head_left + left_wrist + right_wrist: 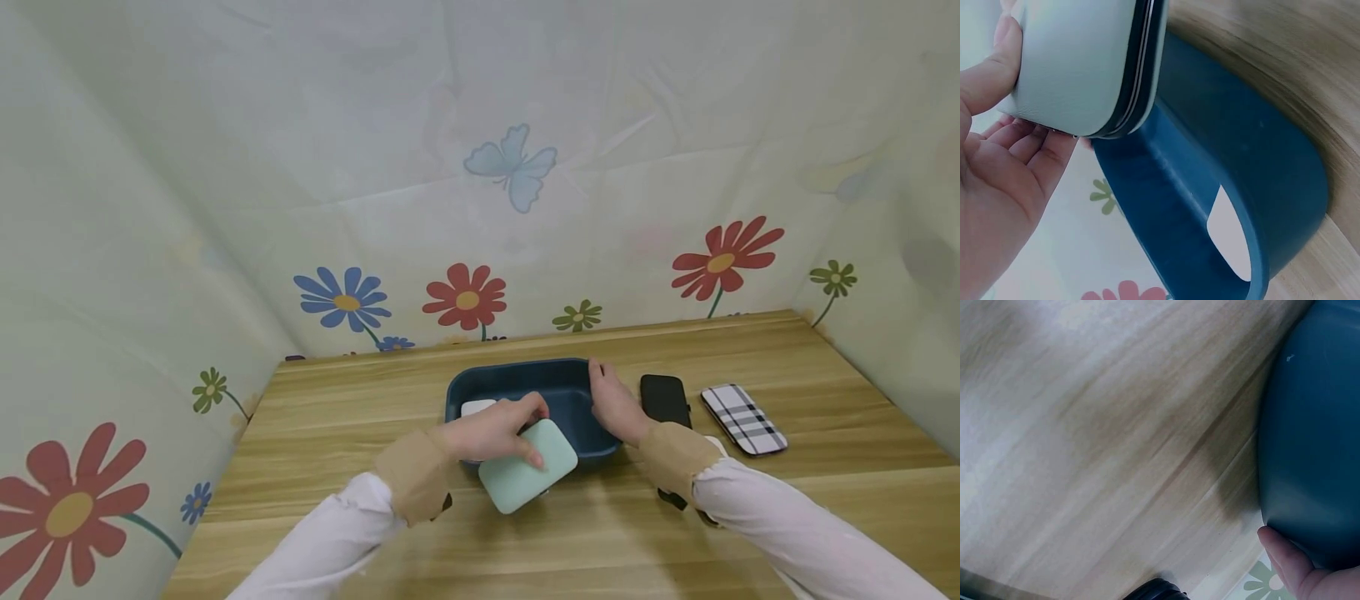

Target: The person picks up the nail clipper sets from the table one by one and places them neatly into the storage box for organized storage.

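Observation:
My left hand [495, 429] grips a mint-green case [531, 468] with rounded corners, thumb on its broad face and fingers beneath. The case is tilted above the near rim of a dark blue bin [517, 379]. A dark seam with thin silvery lines [1138, 69] runs round its edge in the left wrist view. At the bin's right end my right hand [617, 406] holds the wall, with a finger against the outside in the right wrist view. Inside the bin, at its left end, lies a white object [477, 407], partly hidden by my left hand.
Right of the bin, a black rounded case [664, 400] and a plaid case [744, 419] lie on the wooden table [337, 417]. A white item [716, 444] and a small black item [672, 498] show partly from behind my right wrist. A flower-print curtain [405, 208] stands behind.

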`<state>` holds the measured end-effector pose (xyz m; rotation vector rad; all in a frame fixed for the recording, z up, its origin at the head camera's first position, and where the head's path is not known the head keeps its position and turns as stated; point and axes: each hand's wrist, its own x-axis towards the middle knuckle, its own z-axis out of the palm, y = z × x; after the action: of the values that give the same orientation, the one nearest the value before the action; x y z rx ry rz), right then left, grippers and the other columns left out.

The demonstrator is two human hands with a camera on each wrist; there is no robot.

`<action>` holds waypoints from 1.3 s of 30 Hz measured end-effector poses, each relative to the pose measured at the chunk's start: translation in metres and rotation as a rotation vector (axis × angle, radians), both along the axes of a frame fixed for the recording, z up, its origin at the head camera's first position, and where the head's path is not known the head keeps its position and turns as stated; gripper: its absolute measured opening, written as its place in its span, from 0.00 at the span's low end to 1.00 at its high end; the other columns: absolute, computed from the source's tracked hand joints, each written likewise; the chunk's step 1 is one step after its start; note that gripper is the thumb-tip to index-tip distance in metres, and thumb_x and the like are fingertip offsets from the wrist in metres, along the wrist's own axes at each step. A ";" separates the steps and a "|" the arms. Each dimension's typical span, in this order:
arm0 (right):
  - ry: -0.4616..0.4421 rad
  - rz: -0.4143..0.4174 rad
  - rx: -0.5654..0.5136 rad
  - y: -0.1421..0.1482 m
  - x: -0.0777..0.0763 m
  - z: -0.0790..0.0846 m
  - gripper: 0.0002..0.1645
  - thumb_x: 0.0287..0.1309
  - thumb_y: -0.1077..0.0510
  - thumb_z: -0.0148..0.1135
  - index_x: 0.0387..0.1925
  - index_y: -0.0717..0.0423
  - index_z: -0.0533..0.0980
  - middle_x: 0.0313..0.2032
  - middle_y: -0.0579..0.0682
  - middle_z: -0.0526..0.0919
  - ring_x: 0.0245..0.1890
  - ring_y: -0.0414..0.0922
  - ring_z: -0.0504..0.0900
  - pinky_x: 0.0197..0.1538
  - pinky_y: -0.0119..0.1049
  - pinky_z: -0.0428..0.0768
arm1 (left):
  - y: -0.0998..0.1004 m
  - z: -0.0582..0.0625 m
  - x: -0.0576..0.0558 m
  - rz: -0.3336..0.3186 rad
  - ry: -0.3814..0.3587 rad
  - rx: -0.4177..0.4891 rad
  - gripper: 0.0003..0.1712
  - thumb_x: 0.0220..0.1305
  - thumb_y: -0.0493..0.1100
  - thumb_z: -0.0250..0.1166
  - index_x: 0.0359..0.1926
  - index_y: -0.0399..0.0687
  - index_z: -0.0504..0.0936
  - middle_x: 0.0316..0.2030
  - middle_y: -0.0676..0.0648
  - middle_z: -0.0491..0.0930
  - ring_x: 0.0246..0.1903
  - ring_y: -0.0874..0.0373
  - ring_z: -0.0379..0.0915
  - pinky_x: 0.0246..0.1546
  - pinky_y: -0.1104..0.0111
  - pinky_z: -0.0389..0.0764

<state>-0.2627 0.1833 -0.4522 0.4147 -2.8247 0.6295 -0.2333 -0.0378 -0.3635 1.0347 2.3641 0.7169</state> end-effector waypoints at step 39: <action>-0.003 0.002 0.003 0.000 0.000 0.000 0.37 0.44 0.77 0.57 0.57 0.81 0.54 0.46 0.78 0.62 0.11 0.43 0.65 0.16 0.35 0.67 | -0.015 -0.008 -0.020 0.319 -0.059 0.289 0.28 0.51 0.43 0.69 0.48 0.41 0.63 0.39 0.46 0.76 0.36 0.55 0.73 0.34 0.61 0.77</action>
<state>-0.2626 0.1837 -0.4524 0.4171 -2.8290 0.6275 -0.2531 -0.0531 -0.3715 0.7357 2.4489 1.2181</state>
